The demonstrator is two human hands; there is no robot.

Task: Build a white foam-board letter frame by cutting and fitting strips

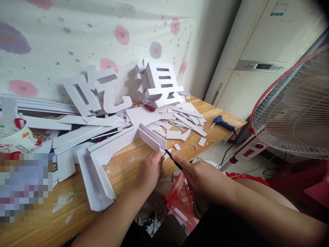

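My right hand [202, 180] is closed round a slim black craft knife [174, 160], whose tip points up and left. My left hand [151, 168] pinches a small white strip of board [167, 154], right by the knife's tip. Just behind these fingers is the near end of a white foam-board frame [117, 140], an angular channel with raised walls lying on the wooden table [125, 156]. Its other end [96, 180] turns toward me at the left. The fingertips of the left hand are partly hidden, so its exact hold on the strip is unclear.
White board characters [164, 77] lean against the flowered wall sheet. Several offcuts [187, 120] litter the table's back. A blue glue gun [223, 122] lies at the right edge. A fan [293, 109] stands at right, a red basket [181, 195] below, a paper cup [20, 140] at left.
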